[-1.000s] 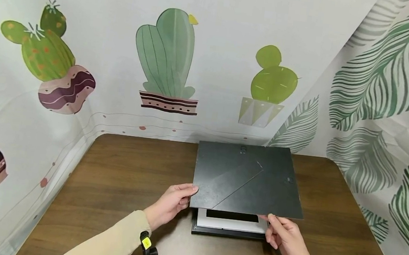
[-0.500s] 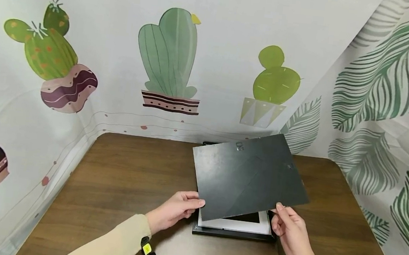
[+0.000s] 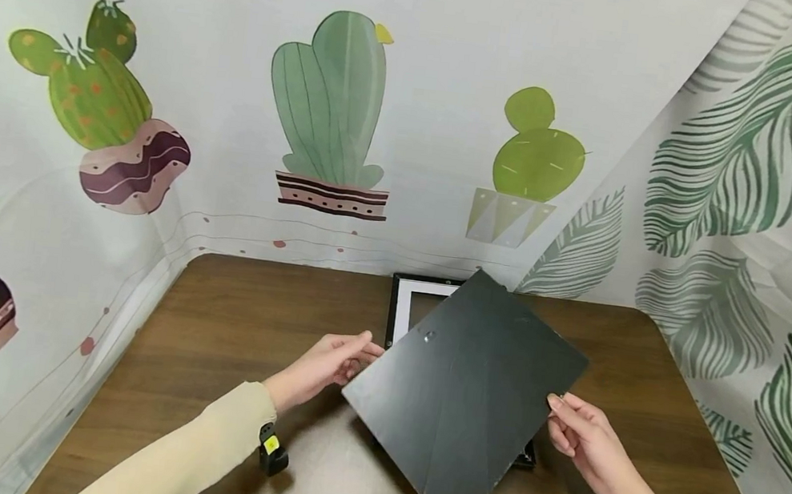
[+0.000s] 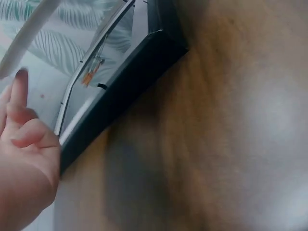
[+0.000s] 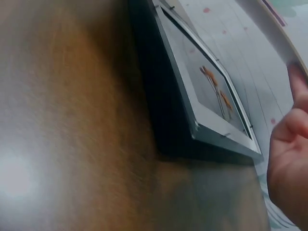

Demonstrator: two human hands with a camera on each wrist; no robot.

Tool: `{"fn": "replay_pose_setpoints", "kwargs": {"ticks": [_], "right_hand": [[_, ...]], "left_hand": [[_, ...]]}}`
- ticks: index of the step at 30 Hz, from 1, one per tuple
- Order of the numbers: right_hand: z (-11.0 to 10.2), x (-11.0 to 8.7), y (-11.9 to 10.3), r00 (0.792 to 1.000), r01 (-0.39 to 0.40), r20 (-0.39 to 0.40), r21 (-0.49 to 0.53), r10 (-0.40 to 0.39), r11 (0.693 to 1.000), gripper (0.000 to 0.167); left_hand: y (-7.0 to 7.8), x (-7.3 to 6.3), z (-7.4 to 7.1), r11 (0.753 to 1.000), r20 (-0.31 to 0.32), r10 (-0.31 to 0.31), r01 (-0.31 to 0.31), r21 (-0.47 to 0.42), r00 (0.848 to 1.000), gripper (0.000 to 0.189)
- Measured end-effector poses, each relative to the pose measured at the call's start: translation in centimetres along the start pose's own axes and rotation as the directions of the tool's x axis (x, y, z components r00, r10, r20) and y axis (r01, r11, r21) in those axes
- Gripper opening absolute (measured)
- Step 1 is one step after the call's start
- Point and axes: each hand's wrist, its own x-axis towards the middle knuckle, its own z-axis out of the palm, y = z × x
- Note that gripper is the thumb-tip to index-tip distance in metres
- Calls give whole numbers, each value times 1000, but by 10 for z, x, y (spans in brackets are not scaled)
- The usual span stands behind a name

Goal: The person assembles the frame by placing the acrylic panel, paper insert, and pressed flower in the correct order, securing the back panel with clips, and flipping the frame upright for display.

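A thin dark-grey frame backing board (image 3: 467,399) is turned diagonally above the table, one corner toward me. My right hand (image 3: 596,445) pinches its right edge between thumb and fingers. At the board's left edge is my left hand (image 3: 325,367), thumb raised and fingertips right at the edge. Beneath lies a black picture frame (image 3: 392,311), mostly hidden by the board. The right wrist view shows the frame's white mat (image 5: 211,122) around a picture with orange-brown stems, and small metal tabs along the inner rim. Past the left hand (image 4: 29,154), the frame's dark side slants across the left wrist view.
The brown wooden table (image 3: 237,311) has rounded back corners. Behind it and at both sides hangs white cloth (image 3: 438,123) printed with cacti and leaves. Black bands with yellow labels, such as the left wristband (image 3: 271,450), sit on both sleeves.
The board has rotated clockwise, from nearly square over the frame to diagonal, and come toward me. The left hand has loosened from its corner; the right hand keeps its pinch. The frame's upper left now shows.
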Motion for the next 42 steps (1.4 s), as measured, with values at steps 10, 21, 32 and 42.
{"fn": "replay_pose_setpoints", "kwargs": {"ticks": [10, 21, 32, 42], "right_hand": [[-17, 18, -8, 984, -55, 166, -26, 59, 998, 33], [-7, 37, -8, 933, -245, -341, -364, 116, 899, 33], [8, 36, 3, 935, -287, -304, -358, 180, 889, 35], [10, 40, 10, 931, -263, -310, -199, 194, 944, 21]], "left_hand": [[-3, 5, 27, 990, 228, -48, 15, 142, 972, 24], [-11, 9, 41, 993, 118, -93, 101, -67, 989, 32], [-14, 26, 39, 987, -51, -108, 101, -126, 993, 34], [-13, 40, 36, 993, -58, -106, 102, -64, 993, 31]]}}
